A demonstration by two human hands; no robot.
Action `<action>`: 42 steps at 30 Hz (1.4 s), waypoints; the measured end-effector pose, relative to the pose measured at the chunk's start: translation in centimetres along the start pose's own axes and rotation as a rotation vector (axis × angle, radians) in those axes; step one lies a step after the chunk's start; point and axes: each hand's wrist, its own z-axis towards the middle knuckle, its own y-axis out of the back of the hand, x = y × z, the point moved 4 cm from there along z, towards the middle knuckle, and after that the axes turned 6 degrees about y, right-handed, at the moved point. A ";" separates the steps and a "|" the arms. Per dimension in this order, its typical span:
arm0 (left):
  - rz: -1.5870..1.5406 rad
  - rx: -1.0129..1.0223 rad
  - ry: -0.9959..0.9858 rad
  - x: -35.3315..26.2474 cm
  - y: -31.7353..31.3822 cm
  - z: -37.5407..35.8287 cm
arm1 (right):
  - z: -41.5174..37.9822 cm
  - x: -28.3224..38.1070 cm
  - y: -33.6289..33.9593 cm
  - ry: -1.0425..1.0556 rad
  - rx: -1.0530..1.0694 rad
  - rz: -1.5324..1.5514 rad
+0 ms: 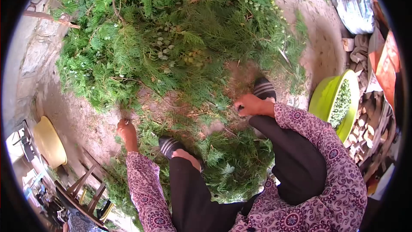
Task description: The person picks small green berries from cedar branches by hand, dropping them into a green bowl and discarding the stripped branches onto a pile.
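Observation:
My left hand [127,134] is closed at the lower left edge of a big heap of green conifer branches [171,30]; what it holds is too small to name. On the right, my right hand [249,105] is also closed, near my striped slipper [264,89], and its fingers hide whatever is between them. Small pale green cones dot the heap. Between my feet and below them lie more green sprigs [231,159]. My other striped slipper [168,146] is right of my left hand.
A lime green basin [319,99] holding small green pieces stands at the right, beside chopped wood [365,129]. A yellow basin [51,141] and a wooden stool [81,193] are at the left. A silvery sack [352,6] lies at the upper right.

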 end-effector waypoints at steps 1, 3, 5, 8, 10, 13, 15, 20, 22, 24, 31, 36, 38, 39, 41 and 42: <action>0.029 0.001 0.027 0.0 0.0 -0.2 | -0.2 0.0 -0.5 -0.004 0.079 -0.043; 0.039 0.018 0.050 -0.2 0.3 -0.5 | -0.6 -0.3 -1.0 0.041 0.092 -0.118; 0.048 0.034 0.074 -0.8 0.7 -1.1 | -0.9 -1.1 -2.0 0.086 0.104 -0.194; 0.159 0.066 0.164 -1.9 1.1 -1.8 | -1.3 -1.4 -4.5 0.160 0.286 -0.361; 0.043 -0.044 0.128 -2.0 1.3 -2.2 | -1.6 0.0 -4.9 0.278 0.322 -0.541; -0.248 -0.025 0.082 -5.1 2.4 -3.7 | -2.0 1.4 -5.0 0.406 0.330 -0.637; -0.408 0.044 0.051 -6.9 2.1 -4.8 | -2.0 1.9 -5.0 0.395 0.364 -0.647; -0.830 0.340 0.019 -12.2 1.1 -9.0 | -1.5 0.4 -4.5 0.190 0.320 -0.587; -0.855 0.429 -0.092 -16.0 2.6 -11.7 | -0.9 -0.1 -2.6 -0.420 0.298 0.484; -0.867 0.501 -0.258 -19.1 3.1 -14.7 | 0.0 0.3 -2.1 -0.425 0.269 0.833; -0.787 0.691 -0.712 -25.7 4.3 -20.8 | 1.4 6.0 -2.5 -0.456 0.280 1.377; -0.784 0.543 -0.640 -23.8 3.5 -18.5 | -0.1 4.6 -2.7 -0.514 0.358 1.349; -0.671 0.471 -0.480 -22.5 3.1 -15.3 | -0.3 3.6 -2.5 -0.459 0.383 1.382; -0.687 0.483 -0.335 -21.5 2.7 -13.6 | -0.3 3.7 -2.2 -0.454 0.382 1.377; -0.677 0.336 -0.222 -20.7 3.5 -10.6 | -0.3 3.7 -1.5 -0.486 0.323 1.366; -0.661 0.276 -0.203 -20.3 3.5 -9.2 | -0.4 3.9 -1.4 -0.479 0.325 1.361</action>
